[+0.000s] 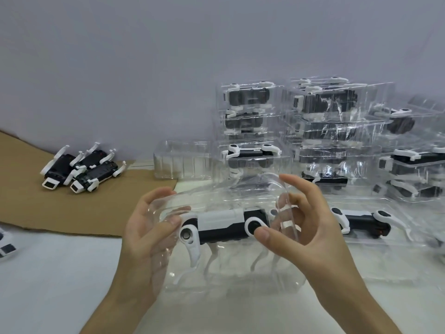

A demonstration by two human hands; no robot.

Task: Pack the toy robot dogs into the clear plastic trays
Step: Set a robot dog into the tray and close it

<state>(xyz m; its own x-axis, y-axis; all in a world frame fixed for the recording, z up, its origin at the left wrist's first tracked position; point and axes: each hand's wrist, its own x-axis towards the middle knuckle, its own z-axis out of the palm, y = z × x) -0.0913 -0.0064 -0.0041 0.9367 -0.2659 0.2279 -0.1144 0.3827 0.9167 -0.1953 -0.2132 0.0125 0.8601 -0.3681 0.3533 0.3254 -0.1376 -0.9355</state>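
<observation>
Gripping tray [224, 282] edges, both left hand [148, 229] and right hand [307, 221], dog [224, 224] inside, stacks [325, 121] behind

Two bare arms coming up from below, palms facing each other, left hand [149, 227] curled round one end of the clear plastic tray [228, 280], thumb in front, right hand [305, 220] pinching the other end, thumb in front, fingers spread out behind.

head-worn view, facing forward and down, close over table [60, 273]
</observation>
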